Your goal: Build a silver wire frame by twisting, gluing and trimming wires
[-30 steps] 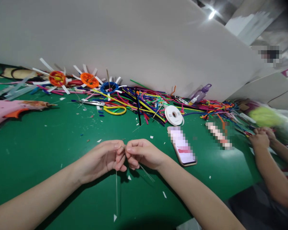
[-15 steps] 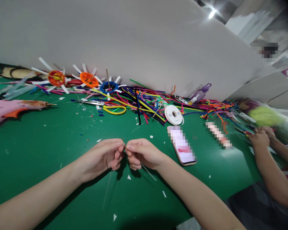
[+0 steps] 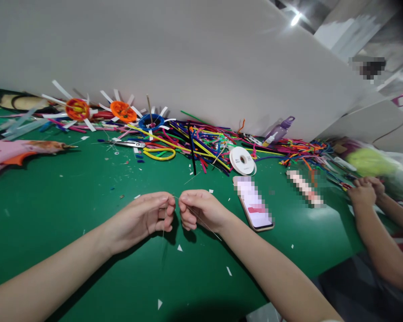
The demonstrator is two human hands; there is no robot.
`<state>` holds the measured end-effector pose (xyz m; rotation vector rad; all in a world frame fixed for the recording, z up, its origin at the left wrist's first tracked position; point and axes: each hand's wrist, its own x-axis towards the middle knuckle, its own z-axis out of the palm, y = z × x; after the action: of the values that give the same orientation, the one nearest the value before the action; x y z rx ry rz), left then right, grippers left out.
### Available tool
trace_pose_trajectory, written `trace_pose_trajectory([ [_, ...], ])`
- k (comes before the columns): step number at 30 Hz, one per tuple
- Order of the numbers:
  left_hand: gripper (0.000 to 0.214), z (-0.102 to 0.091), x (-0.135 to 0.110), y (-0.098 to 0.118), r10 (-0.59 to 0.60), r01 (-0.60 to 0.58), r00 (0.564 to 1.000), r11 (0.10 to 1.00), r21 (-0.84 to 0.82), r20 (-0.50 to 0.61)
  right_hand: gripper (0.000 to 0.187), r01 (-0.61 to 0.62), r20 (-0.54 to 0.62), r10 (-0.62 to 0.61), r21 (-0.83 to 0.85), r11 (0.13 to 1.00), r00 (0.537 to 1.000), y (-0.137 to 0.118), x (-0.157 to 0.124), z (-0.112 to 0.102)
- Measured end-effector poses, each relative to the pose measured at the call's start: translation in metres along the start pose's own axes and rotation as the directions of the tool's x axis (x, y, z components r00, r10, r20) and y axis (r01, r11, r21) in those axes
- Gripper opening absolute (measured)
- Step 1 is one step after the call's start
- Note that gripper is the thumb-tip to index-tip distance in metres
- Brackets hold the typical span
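Observation:
A thin, pale, see-through thread (image 3: 211, 227) runs between my two hands and trails over the right palm; another end hangs below the left fingers. My left hand (image 3: 147, 213) pinches it with thumb and fingertips. Close by on the right, my right hand (image 3: 202, 208) pinches it as well, a small gap between the fingertips. Whether it is one strand or more, I cannot tell. Both hands are held just above the green table (image 3: 97, 277). A phone (image 3: 255, 205) with a lit screen lies right of my right hand.
Along the wall (image 3: 174, 53) lie many coloured pipe cleaners (image 3: 204, 143), scissors (image 3: 130, 144) and a ribbon spool (image 3: 242, 161). Orange (image 3: 122, 112) and blue (image 3: 151, 121) cups with white strips stand there. A pink glue gun (image 3: 23, 152) is left; a co-worker's hands (image 3: 364, 190) are right.
My fingertips have drawn slightly apart, and a bit of thread shows between them. The strand below my left hand hangs shorter, and the trailing end at my right hand has shifted.

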<state>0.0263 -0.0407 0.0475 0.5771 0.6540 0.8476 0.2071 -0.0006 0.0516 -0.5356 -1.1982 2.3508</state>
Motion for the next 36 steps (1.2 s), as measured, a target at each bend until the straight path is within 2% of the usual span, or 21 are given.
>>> trace_pose_trajectory([
  [5,0.009,-0.001,-0.001,0.001,0.020,-0.019,1.000,0.999,0.038,-0.022,0.020,-0.004,-0.007,0.004,-0.013,1.000,1.000,0.000,-0.001,0.001],
  [10,0.013,0.000,-0.001,0.000,0.031,-0.031,1.000,0.999,0.037,0.007,0.018,0.032,-0.012,-0.032,-0.009,0.999,0.999,0.001,0.000,0.002],
  [15,0.013,-0.001,0.000,-0.001,0.014,-0.015,0.999,1.000,0.024,0.039,0.018,0.018,-0.026,-0.018,-0.011,1.000,0.999,0.001,0.000,0.003],
  [19,0.013,-0.002,0.000,-0.002,0.030,-0.030,0.999,0.999,0.018,0.027,0.017,0.047,-0.054,-0.049,-0.030,0.998,0.997,-0.001,-0.001,0.006],
  [23,0.011,-0.002,0.001,-0.001,0.070,-0.070,0.998,0.998,0.002,0.007,0.021,0.073,-0.153,-0.090,-0.113,0.991,0.984,-0.003,-0.001,0.009],
  [27,0.010,0.000,0.001,0.001,0.054,-0.054,0.999,0.998,-0.011,-0.002,0.027,0.080,-0.257,-0.142,-0.239,0.968,0.956,-0.002,0.000,0.010],
  [33,0.010,0.001,-0.001,0.000,0.059,-0.059,0.998,0.998,-0.028,-0.005,0.029,0.061,-0.243,-0.144,-0.321,0.945,0.959,-0.001,-0.001,0.010],
  [36,0.011,0.001,0.000,0.000,0.075,-0.075,0.997,0.997,-0.024,0.004,0.029,0.087,-0.253,-0.196,-0.387,0.918,0.947,0.000,0.000,0.010],
])
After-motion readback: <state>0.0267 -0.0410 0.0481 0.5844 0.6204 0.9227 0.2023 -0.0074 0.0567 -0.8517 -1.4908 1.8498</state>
